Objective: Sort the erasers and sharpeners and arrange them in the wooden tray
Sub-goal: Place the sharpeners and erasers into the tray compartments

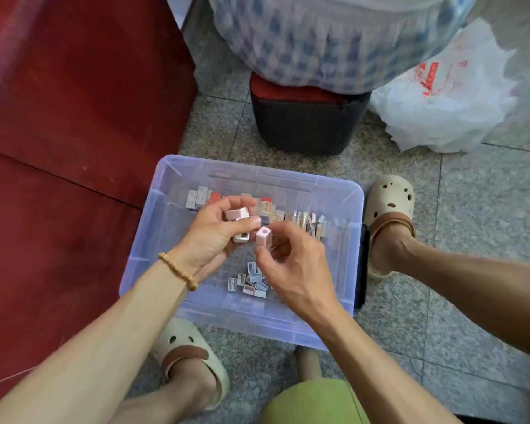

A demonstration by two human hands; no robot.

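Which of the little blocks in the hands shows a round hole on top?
The pink block sharpener pinched by the right hand. The pink and white blocks gripped in the left hand show no round hole.

Home floor [471,209] — stool [306,123], bedding [334,41]

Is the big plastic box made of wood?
No, the box is see-through bluish plastic, with the erasers visible inside it.
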